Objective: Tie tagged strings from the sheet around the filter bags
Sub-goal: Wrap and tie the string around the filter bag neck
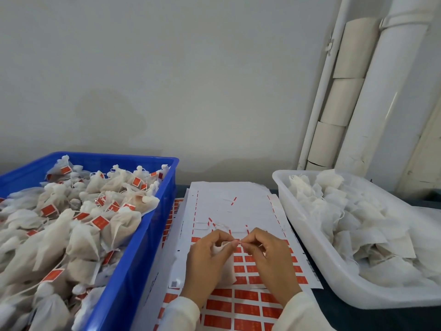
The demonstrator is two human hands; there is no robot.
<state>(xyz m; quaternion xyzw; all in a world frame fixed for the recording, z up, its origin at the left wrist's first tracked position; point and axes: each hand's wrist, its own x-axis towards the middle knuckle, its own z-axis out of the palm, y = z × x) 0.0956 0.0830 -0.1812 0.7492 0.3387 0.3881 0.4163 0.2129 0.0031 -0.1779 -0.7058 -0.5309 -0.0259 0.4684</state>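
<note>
Over the white sheet [229,201] of red tags, both my hands work close together. My left hand [207,256] grips a white filter bag [228,268] by its gathered neck. My right hand [269,256] pinches a thin white string [239,241] at the bag's neck, fingertips almost touching the left hand's. Rows of red tags [245,304] fill the sheet's near half, while its far half is mostly stripped, with a few loose strings and red slivers. The string's own tag is hidden between the fingers.
A blue crate [152,225] on the left is heaped with tied, red-tagged bags. A white plastic tub [307,225] on the right holds untied filter bags. White pipes and cardboard rolls [350,75] stand against the wall at the back right.
</note>
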